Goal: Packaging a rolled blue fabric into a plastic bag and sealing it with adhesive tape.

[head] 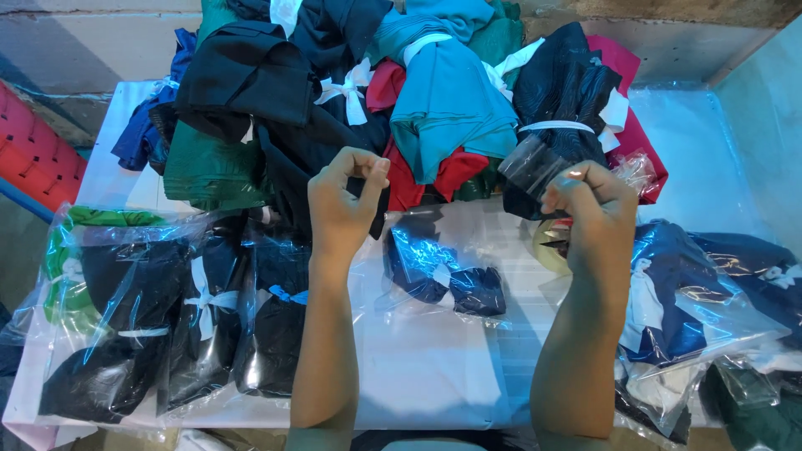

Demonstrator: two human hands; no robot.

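Over a white worktop [434,376], the left hand [342,205] has fingers pinched together, on what I cannot tell. The right hand [597,209] pinches a clear plastic strip [535,163]. A bagged navy garment [443,271] lies between the forearms, before a pile of tied clothes [401,92].

Two hands: left hand [341,205], right hand [595,209]; one tape roll [551,244]; one white table [434,367].

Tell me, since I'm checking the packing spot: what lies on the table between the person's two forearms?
In the head view, a dark blue cloth bundle in a clear plastic bag lies on the white table, between the left hand and right hand.
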